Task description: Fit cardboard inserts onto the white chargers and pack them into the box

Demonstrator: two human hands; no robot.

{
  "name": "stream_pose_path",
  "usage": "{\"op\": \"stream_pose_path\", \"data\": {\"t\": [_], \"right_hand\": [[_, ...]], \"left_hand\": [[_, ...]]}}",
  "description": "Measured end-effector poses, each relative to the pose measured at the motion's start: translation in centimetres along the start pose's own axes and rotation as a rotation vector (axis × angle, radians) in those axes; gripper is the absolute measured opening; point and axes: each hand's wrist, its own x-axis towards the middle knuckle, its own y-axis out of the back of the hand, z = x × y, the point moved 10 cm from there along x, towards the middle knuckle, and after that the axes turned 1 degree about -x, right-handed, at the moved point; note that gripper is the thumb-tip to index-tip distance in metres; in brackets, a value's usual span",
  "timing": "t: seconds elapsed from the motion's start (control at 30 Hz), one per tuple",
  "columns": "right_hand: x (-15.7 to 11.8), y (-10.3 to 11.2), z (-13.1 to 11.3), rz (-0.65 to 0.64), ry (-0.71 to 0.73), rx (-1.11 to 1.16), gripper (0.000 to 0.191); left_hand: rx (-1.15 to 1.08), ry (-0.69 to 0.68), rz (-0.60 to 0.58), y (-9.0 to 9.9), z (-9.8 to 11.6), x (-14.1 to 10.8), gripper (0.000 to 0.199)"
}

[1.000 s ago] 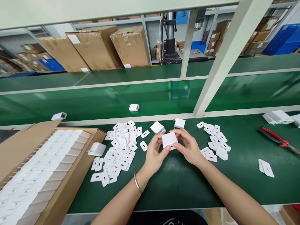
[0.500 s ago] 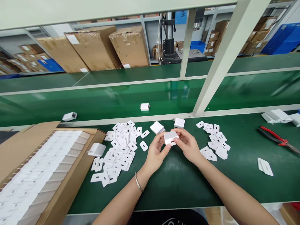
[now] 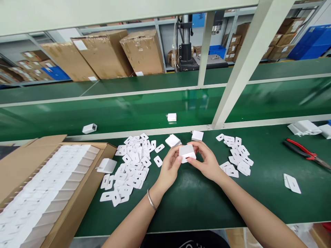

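A white charger point(image 3: 187, 152) with a slot in its near end is held between both hands above the green bench. My left hand point(image 3: 169, 166) grips its left side, a bangle on that wrist. My right hand point(image 3: 207, 159) closes on its right side, the thumb at the slotted end. Just beyond the hands lie a white charger point(image 3: 173, 140) and another charger with prongs point(image 3: 197, 135). Left of my left hand spreads a heap of flat white slotted plates point(image 3: 134, 155). A smaller group of such plates point(image 3: 240, 155) lies to the right.
An open carton point(image 3: 77, 193) with rows of white chargers in dividers fills the left side, one charger point(image 3: 107, 165) at its edge. Red-handled pliers point(image 3: 307, 153) lie at right. Behind a low rail, a green conveyor belt point(image 3: 129, 117) carries two chargers. A slanted post point(image 3: 240, 65) rises beyond.
The two chargers on the belt have travelled to the right. The charger in my hands has turned and tilted slightly, and my right thumb has shifted a little lower on its slotted end.
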Motion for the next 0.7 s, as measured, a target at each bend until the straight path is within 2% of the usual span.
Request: {"op": "stream_pose_path", "data": {"t": [0.17,0.33,0.43,0.5,0.57,0.63,0.7], "right_hand": [[0.1,-0.7,0.4,-0.071,0.003,0.077,0.032],[0.1,-0.3,0.7,-0.045,-0.008,0.103,0.035],[0.1,-0.4,0.4,-0.082,0.012,0.011,0.038],[0.3,0.7,0.4,-0.024,0.050,-0.184,0.043],[0.7,3.2,1.0,0.134,0.036,-0.504,0.050],[0.9,6.0,2.4,0.270,-0.078,-0.877,0.059],[1.0,7.9,4.5,0.266,-0.255,-1.173,0.064]], "left_hand": [[0.064,-0.053,0.038,0.7,-0.1,0.0,0.037],[0.157,-0.076,-0.046,-0.1,-0.1,0.0,0.040],[0.328,-0.136,-0.052,0.0,0.8,0.2,0.041],[0.506,-0.200,0.051,1.2,1.8,0.4,0.041],[0.694,-0.257,0.198,2.6,2.6,0.6,0.043],[0.845,-0.274,0.311,3.8,2.6,0.9,0.043],[0.937,-0.246,0.342,4.5,1.6,1.5,0.042]]}}
